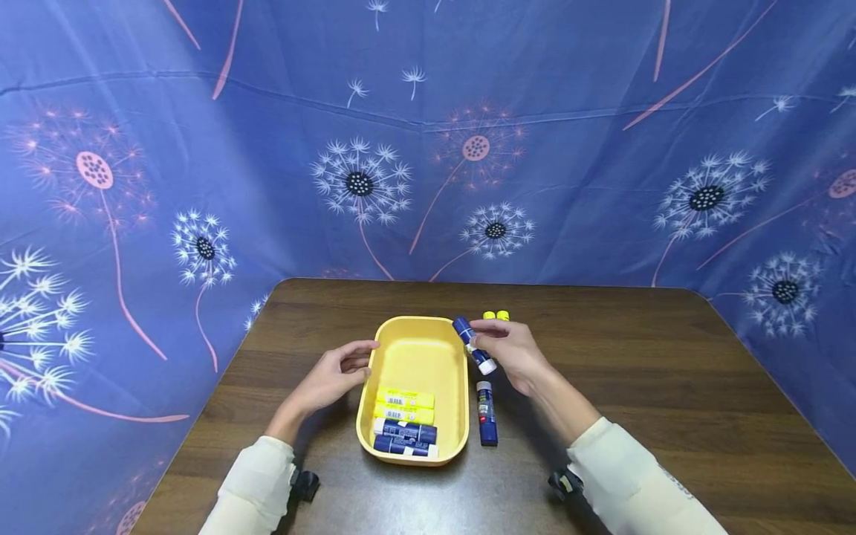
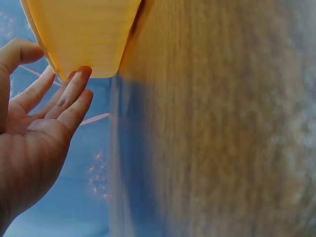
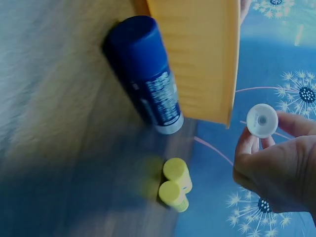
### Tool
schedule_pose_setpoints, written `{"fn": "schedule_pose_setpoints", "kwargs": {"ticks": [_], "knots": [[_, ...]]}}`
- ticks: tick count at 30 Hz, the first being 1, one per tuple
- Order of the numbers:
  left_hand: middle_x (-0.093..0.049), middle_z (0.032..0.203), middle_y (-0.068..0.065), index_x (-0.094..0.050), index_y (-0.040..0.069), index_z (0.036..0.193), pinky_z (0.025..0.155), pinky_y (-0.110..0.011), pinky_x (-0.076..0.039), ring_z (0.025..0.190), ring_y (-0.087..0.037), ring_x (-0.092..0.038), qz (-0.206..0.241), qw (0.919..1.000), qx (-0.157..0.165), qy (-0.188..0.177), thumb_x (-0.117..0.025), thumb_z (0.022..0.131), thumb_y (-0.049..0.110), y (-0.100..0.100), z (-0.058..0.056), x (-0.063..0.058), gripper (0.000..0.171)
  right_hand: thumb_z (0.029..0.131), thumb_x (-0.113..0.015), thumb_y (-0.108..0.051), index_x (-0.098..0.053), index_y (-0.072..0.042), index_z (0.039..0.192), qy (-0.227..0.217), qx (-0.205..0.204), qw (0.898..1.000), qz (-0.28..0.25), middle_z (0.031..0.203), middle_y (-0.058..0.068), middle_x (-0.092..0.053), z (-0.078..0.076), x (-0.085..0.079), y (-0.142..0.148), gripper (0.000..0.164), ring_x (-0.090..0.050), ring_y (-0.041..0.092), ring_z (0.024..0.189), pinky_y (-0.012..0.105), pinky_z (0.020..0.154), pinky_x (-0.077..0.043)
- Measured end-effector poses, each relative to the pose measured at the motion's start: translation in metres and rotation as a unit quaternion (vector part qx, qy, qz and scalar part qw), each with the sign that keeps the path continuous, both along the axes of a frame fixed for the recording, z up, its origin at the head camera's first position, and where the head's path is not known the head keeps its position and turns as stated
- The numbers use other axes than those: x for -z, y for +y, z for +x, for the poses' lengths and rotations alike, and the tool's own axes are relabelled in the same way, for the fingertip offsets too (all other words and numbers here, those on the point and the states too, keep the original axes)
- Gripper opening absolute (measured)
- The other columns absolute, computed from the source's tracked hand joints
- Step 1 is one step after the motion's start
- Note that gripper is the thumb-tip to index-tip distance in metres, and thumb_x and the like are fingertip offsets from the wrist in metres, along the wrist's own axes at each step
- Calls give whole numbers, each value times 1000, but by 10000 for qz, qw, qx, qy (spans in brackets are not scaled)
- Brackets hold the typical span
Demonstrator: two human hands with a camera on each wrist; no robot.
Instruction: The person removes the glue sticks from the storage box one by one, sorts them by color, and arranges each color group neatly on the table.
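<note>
A yellow tray (image 1: 461, 416) lies on the table, with two yellow tubes (image 1: 405, 406) and two blue glue sticks (image 1: 404, 438) side by side at its near end. My left hand (image 1: 336, 374) touches the tray's left side, its fingers loosely extended against the outer wall in the left wrist view. Beyond the tray's right rim, my right hand (image 1: 513, 353) pinches a blue glue stick (image 1: 478, 357) in the air, tilted with its white end towards me. That round white end (image 3: 262, 121) faces the right wrist camera.
Another blue glue stick (image 1: 487, 413) stands just right of the tray. Two yellow-capped tubes (image 3: 174, 183) stand farther back, partly behind my right hand in the head view. A blue dandelion-print cloth (image 1: 428, 186) hangs behind the brown wooden table (image 1: 669, 386).
</note>
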State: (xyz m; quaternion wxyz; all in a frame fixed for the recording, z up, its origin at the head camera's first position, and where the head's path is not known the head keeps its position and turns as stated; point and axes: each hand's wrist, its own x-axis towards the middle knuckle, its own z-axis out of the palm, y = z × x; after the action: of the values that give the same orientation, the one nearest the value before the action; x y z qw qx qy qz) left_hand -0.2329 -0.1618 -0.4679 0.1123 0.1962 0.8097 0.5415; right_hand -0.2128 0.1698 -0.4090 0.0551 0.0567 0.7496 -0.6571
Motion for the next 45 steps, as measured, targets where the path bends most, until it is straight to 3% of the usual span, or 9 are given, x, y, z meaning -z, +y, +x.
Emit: {"fn": "schedule_pose_setpoints", "kwargs": {"ticks": [5, 10, 16, 27, 33, 45], "knots": [[-56, 149, -23, -51, 3, 149, 107, -43, -56, 133, -39, -61, -95, 10000, -23, 1, -63, 97, 5, -1, 0, 1, 53, 93, -67, -5, -62, 4, 137, -95, 412, 9990, -126, 130, 20, -63, 11, 4, 13, 45, -63, 16, 103, 19, 86, -54], [-57, 148, -22, -52, 4, 148, 107, -43, -56, 132, -38, -62, -125, 9999, -53, 1, -64, 97, 5, 0, 0, 2, 52, 94, -69, -8, -61, 6, 136, -190, 665, 9974, -188, 119, 14, -68, 24, 7, 23, 45, -64, 10, 96, 18, 82, -54], [-57, 148, -22, -51, 3, 149, 106, -42, -57, 132, -39, -62, -141, 9999, -33, -6, -63, 97, 5, 1, 0, 1, 53, 95, -68, -9, -60, 7, 137, -283, 973, 9946, -243, 118, 15, -70, 43, 15, 30, 46, -64, 9, 94, 19, 81, -55], [-57, 147, -23, -51, 3, 149, 107, -43, -56, 132, -39, -62, -91, 9999, -38, -30, -63, 98, 4, 1, 1, -2, 52, 93, -70, -6, -61, 9, 135, -244, 1548, 9875, -173, 97, -1, -76, 73, 38, 35, 45, -67, 2, 84, 15, 75, -56], [-56, 148, -24, -51, 3, 148, 108, -47, -55, 132, -39, -61, -113, 9999, -72, -11, -64, 97, 5, -2, 1, -3, 52, 92, -73, -7, -62, 9, 134, -334, 1651, 9857, 54, 99, 1, -76, 85, 51, 33, 47, -66, 1, 84, 14, 74, -55], [-56, 149, -24, -51, 3, 148, 108, -46, -55, 132, -39, -61, -57, 10000, -35, -19, -63, 97, 3, -1, 1, -3, 52, 91, -73, -7, -63, 9, 132, -317, 1783, 9829, 322, 97, 1, -75, 93, 63, 32, 45, -64, 0, 82, 13, 72, -54]]}}
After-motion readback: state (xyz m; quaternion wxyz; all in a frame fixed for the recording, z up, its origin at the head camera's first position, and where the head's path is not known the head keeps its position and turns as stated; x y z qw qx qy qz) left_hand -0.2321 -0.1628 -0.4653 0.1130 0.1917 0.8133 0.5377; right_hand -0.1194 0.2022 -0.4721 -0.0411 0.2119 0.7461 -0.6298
